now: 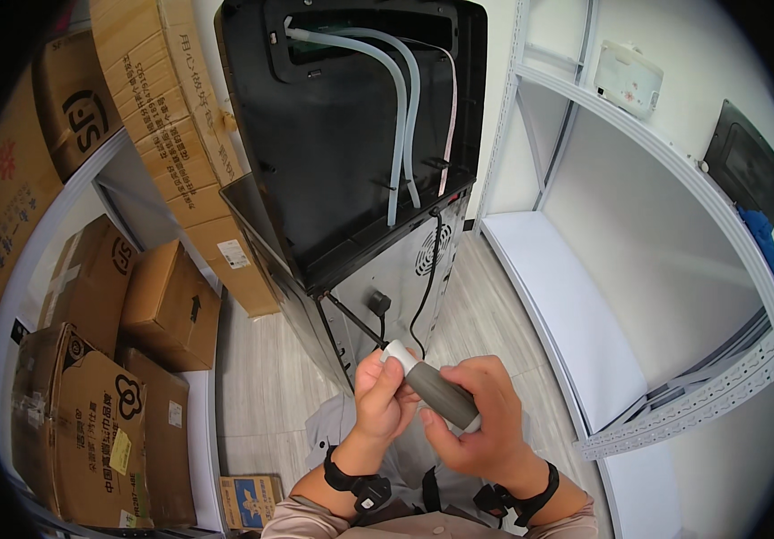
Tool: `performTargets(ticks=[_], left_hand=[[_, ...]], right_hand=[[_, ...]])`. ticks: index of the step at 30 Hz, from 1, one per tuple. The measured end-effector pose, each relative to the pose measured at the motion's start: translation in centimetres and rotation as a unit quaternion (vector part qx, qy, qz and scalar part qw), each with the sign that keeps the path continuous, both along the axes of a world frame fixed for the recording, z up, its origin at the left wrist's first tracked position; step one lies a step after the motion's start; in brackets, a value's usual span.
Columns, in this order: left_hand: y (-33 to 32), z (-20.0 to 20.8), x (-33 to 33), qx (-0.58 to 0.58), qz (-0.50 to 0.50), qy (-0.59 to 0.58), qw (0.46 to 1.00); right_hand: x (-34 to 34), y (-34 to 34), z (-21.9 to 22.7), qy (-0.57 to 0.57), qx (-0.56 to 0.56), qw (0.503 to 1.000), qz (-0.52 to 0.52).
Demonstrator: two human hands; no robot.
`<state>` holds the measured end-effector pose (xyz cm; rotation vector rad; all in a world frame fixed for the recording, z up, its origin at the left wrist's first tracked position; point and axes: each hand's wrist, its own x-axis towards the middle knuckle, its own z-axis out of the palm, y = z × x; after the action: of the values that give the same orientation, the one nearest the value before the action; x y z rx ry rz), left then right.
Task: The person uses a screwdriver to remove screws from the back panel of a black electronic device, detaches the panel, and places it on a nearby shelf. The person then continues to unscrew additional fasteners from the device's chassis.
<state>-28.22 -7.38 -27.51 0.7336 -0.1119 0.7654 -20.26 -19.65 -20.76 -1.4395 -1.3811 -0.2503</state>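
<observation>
A screwdriver [442, 392] with a thick grey handle, a white collar and a long dark shaft is in both my hands. My left hand [380, 400] pinches the white collar, while my right hand [488, 415] wraps round the grey handle. The shaft points up and left, its tip at the lower left corner of the black frame on a tall machine [333, 162]. The screw or hole at the tip is too small to make out. Two translucent tubes [398, 108] and a thin pale line hang across the machine's black back.
A black power cord [428, 296] and a plug [377, 303] hang by the machine's metal lower part. Cardboard boxes [171, 305] fill shelves at the left. A white metal shelf [558, 305] stands at the right; a black panel [746, 162] and blue cloth [761, 241] are above it.
</observation>
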Motion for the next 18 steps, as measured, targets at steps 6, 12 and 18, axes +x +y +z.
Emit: performTargets(ticks=[6, 12, 18], left_hand=[[0.1, 0.2, 0.2, -0.005, -0.032, -0.012, 0.999], [0.3, 0.3, 0.3, 0.004, -0.008, 0.008, 1.0], [0.4, 0.1, 0.2, -0.007, -0.014, 0.013, 1.0]], right_hand=[[0.0, -0.6, -0.4, 0.106, -0.054, 0.993, 0.011], [0.4, -0.1, -0.1, 0.012, 0.005, 1.0, 0.001], [0.3, 0.1, -0.1, -0.002, 0.027, 0.999, 0.018]])
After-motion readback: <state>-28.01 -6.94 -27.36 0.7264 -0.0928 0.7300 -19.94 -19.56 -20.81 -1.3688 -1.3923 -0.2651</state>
